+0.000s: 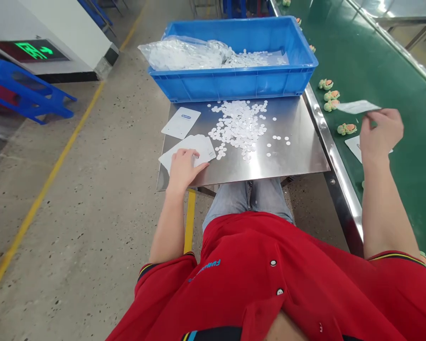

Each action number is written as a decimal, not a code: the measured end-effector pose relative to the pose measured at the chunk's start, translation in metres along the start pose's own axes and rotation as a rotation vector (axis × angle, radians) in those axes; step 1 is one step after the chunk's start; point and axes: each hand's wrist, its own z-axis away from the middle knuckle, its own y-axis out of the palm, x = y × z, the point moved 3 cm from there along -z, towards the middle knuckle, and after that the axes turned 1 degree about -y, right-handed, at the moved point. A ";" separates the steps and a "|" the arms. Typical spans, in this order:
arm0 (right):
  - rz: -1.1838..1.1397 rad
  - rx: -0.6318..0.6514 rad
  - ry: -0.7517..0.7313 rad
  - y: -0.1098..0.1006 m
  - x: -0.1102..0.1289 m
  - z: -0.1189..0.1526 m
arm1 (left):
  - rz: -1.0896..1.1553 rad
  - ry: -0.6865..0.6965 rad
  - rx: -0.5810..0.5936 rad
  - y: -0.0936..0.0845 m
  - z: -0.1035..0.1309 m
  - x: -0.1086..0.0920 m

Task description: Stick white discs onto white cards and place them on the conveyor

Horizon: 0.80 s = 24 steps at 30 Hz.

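A dark rectangular exit sign (31, 50) with green symbols sits low on a white, black-based pillar (64, 23) near a blue plastic stool (31, 92), while a painted yellow line (52, 174) crosses the speckled grey floor (99, 208).

We see a lit green sign (31, 50) on the white pillar (71, 26): running figure (29, 50), arrow (46, 50) pointing right. Blue lettering (210, 264) on the red shirt (244, 265) seems to include "FU"; the blue label (190, 116) on a white card (179, 125) is too small to read.
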 end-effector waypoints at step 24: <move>-0.152 0.254 -0.639 0.053 0.086 0.194 | 0.361 -0.076 -0.264 -0.013 0.026 0.012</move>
